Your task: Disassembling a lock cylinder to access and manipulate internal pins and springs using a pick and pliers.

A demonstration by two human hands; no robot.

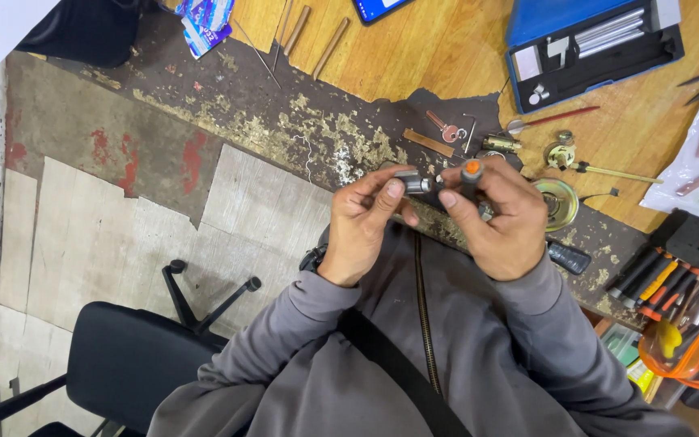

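A small metal cylinder (pixel 413 183) sits pinched between the thumb and fingertips of the left hand (pixel 363 226), held just above the worn edge of the wooden workbench (pixel 446 48). The right hand (pixel 499 222) is closed around a dark screwdriver with an orange cap (pixel 471 174), its handle end up, close beside the cylinder. Beyond the hands lie a key with a red head (pixel 445 128), brass lock parts (pixel 502 144), a round metal plate (pixel 558 202) and an open blue tool case (pixel 592 44). A rack of screwdrivers (pixel 665 279) stands at the right.

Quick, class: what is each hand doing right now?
Left hand: closed on a small metal cylinder.
Right hand: closed around a dark tool with an orange tip.
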